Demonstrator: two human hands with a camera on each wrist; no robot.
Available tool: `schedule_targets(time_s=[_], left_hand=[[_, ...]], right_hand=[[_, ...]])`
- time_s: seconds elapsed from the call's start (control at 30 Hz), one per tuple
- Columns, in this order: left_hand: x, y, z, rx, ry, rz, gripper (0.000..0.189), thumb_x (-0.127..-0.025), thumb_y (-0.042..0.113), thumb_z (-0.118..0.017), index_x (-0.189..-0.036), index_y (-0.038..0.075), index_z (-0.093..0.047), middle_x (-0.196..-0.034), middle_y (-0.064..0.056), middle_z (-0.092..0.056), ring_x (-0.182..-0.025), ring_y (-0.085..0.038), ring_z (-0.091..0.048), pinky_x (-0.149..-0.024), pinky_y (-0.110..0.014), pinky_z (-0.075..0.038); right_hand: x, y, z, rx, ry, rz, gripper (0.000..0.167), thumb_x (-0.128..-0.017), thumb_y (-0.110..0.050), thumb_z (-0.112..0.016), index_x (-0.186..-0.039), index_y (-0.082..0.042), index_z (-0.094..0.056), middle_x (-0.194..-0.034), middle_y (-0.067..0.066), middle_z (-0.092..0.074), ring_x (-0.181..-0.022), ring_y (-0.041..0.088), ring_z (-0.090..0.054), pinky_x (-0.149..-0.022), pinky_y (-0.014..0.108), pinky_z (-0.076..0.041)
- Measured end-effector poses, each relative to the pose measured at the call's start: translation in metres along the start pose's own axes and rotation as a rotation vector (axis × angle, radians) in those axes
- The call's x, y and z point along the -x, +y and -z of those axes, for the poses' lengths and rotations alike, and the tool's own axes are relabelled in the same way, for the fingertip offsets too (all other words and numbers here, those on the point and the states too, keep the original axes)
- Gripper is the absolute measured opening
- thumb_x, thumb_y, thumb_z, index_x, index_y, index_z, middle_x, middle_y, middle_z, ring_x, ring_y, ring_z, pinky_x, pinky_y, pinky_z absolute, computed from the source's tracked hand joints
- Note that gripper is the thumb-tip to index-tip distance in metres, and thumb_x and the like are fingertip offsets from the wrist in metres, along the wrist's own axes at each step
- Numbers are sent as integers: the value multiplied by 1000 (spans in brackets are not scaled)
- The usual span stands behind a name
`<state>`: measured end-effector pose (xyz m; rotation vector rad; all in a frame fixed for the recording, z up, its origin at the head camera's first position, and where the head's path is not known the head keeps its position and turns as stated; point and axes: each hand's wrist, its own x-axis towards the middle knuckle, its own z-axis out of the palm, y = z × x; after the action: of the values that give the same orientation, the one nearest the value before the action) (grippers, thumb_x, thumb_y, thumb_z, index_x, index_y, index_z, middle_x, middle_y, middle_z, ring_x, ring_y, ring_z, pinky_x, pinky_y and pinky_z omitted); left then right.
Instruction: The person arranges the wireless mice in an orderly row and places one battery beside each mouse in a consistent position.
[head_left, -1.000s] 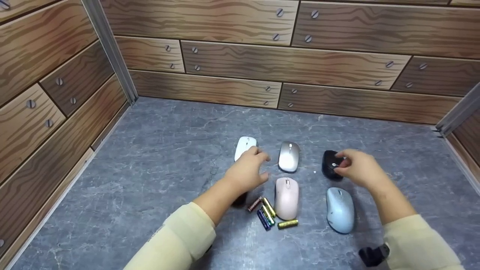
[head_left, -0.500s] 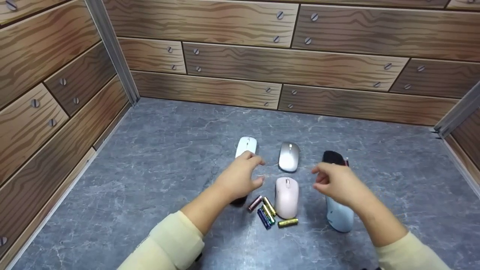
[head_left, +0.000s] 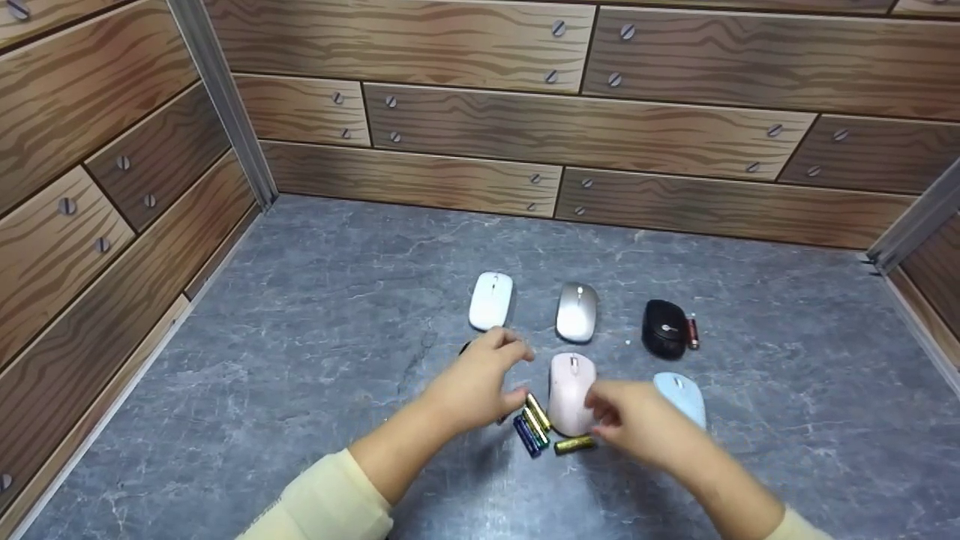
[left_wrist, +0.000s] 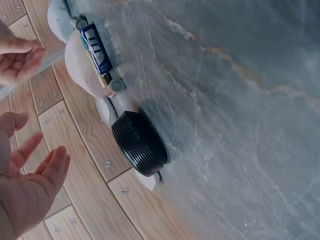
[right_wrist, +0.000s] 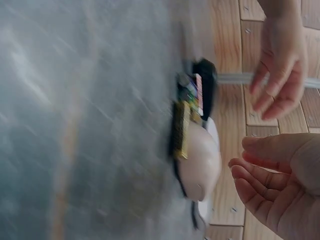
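Observation:
My left hand [head_left: 472,379] hovers with fingers spread and holds nothing. It covers most of a ribbed black mouse [left_wrist: 140,145], which shows fully in the left wrist view. Just right of its thumb lies a cluster of AA-type batteries [head_left: 531,431], blue, green and gold. My right hand [head_left: 652,424], fingers loosely bent and holding nothing, hangs beside the pink mouse [head_left: 568,390]. A single gold battery [head_left: 574,445] lies at that mouse's near end. The light blue mouse [head_left: 684,397] is partly hidden behind the right hand.
Farther back stand a white mouse [head_left: 489,304], a silver mouse [head_left: 577,315] and a black mouse [head_left: 663,330]. A red battery [head_left: 692,334] lies along the black one's right side. Wood-patterned walls [head_left: 420,169] enclose the grey marbled surface [head_left: 300,315].
My right hand has moved from the black mouse toward me and left to the pink mouse, leaving a red battery beside the black one. My left hand has shifted slightly nearer.

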<state>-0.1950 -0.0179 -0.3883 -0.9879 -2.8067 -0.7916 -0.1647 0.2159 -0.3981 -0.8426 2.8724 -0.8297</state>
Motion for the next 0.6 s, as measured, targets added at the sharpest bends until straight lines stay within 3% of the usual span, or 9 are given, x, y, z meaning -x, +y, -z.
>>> schedule_targets(time_s=[0.2, 0.6], left_hand=[[6, 1, -2, -15, 10, -9, 32, -79, 21, -67, -110, 12, -60, -116, -4, -50, -106, -20, -50, -89, -30, -44], [9, 1, -4, -17, 12, -28, 32, -78, 20, -67, -109, 13, -61, -115, -6, -51, -108, -23, -50, -92, -32, -42]], right_hand=[[2, -2, -19, 17, -52, 73, 18, -67, -3, -72, -77, -10, -59, -71, -2, -61, -64, 11, -56, -58, 26, -48], [4, -4, -32, 57, -86, 64, 21, -67, -3, -72, -74, -14, -56, -70, -9, -55, -65, 8, -51, -58, 28, -45]])
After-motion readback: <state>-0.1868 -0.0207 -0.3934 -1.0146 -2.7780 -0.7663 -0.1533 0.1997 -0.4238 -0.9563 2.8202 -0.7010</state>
